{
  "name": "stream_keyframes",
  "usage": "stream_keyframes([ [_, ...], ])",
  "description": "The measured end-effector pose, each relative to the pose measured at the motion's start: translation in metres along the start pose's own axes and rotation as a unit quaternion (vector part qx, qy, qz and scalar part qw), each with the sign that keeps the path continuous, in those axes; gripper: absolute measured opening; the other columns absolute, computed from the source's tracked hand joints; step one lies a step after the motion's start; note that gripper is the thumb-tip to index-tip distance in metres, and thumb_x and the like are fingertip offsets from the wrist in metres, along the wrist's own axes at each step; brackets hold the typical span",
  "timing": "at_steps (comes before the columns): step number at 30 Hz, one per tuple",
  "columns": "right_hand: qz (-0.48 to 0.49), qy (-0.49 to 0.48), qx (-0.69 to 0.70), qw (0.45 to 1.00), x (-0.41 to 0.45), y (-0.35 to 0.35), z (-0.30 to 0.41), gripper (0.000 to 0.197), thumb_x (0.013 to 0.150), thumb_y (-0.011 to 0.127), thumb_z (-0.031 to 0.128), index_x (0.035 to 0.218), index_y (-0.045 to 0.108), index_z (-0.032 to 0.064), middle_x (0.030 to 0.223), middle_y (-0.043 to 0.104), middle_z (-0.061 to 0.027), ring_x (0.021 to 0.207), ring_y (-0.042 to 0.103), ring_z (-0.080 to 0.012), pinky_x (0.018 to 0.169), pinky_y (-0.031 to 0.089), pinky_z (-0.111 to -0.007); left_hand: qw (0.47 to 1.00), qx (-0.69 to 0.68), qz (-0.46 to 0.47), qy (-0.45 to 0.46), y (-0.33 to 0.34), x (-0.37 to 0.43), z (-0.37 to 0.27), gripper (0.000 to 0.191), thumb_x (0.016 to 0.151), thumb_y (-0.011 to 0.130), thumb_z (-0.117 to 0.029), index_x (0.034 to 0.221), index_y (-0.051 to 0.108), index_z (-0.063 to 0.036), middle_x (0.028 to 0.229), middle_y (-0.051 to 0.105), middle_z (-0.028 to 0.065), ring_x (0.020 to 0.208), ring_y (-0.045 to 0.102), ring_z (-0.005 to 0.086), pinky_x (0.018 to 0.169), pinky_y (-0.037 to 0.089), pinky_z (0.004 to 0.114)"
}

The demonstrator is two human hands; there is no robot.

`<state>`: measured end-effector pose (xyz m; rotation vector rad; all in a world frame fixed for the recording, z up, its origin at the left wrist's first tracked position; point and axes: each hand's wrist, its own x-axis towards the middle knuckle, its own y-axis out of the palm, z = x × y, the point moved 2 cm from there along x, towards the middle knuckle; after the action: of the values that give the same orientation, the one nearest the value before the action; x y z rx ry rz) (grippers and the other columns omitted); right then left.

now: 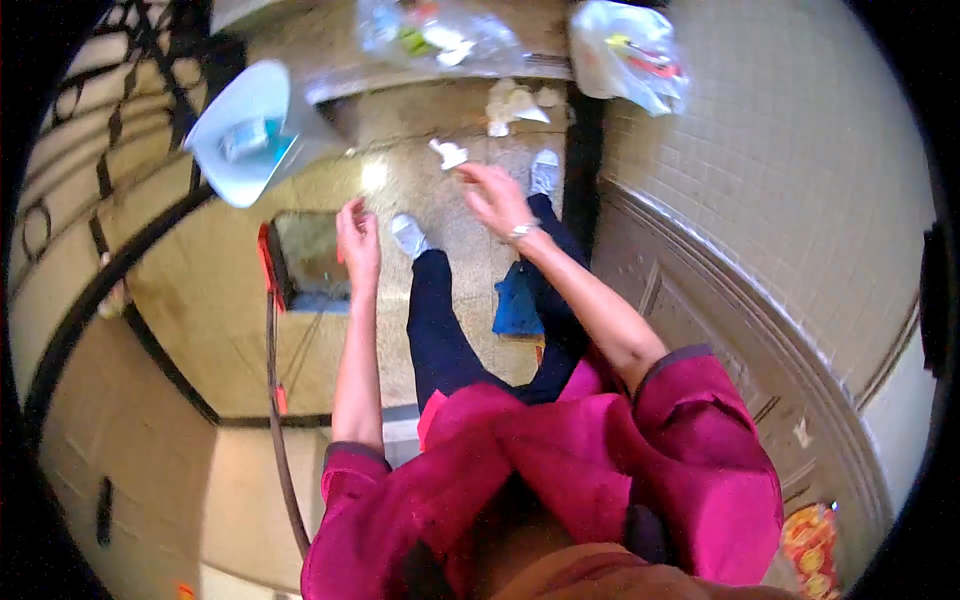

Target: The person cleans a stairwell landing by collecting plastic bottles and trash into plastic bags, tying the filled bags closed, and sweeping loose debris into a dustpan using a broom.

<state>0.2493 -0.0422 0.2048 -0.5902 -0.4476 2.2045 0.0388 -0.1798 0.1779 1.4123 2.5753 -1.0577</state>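
Observation:
My right hand (pixel 496 201), with a watch or bracelet at its wrist, reaches out over the floor. A crumpled piece of white paper (pixel 450 154) is at its fingertips, pinched at the edge. My left hand (pixel 358 238) is held up with its fingers loosely bent, and nothing shows in it. Below and behind it stands a dustpan (pixel 311 251) with red side edges. Beyond my left hand a pale plastic wastebasket (pixel 247 135) leans, a blue and white package (pixel 250 140) inside. More crumpled white paper (pixel 517 103) lies on the floor past my right hand.
A clear plastic bag of mixed rubbish (pixel 442 37) lies on the step ahead. A white plastic bag (pixel 630 56) is by the tiled wall (pixel 757 112). Black iron railing (pixel 112 300) curves along the left. A blue object (pixel 517 304) is beside my leg; a red-orange packet (pixel 811 551) is behind right.

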Motion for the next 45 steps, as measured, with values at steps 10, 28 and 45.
stream_keyframes([
  [10,-0.368,0.112,-0.229,0.894,0.03,-0.337,-0.203,0.063,0.075,0.062,0.012,0.132,0.038,0.0148,0.124,0.046,-0.0178,0.106,0.051,-0.0358,0.087,0.043,-0.044,0.921,0.068,0.137,0.358,0.245,0.097,-0.29,0.058,0.074,0.067,-0.012,0.126,0.041,-0.005,0.119,0.048,0.0158,0.107,0.048,0.0309,0.091,0.04,0.04],
  [28,-0.342,0.192,-0.18,0.902,0.112,-0.374,-0.313,0.021,0.071,0.062,0.007,0.092,0.061,0.0046,0.09,0.059,-0.0162,0.089,0.059,-0.0334,0.074,0.049,-0.043,0.862,0.222,0.311,0.331,0.451,0.123,-0.333,0.091,0.063,0.069,-0.001,0.139,0.023,-0.0216,0.121,0.037,0.0206,0.099,0.052,0.0405,0.08,0.049,0.043],
  [45,-0.206,0.136,-0.094,0.964,0.177,-0.424,-0.49,0.062,0.067,0.069,0.022,0.122,0.046,0.0054,0.121,0.049,-0.0194,0.11,0.045,-0.0383,0.094,0.039,-0.042,0.844,0.196,0.344,0.363,0.512,0.155,-0.364,0.024,0.067,0.057,0.004,0.091,0.059,0.0005,0.088,0.055,0.0184,0.082,0.057,0.0368,0.072,0.046,0.041],
])
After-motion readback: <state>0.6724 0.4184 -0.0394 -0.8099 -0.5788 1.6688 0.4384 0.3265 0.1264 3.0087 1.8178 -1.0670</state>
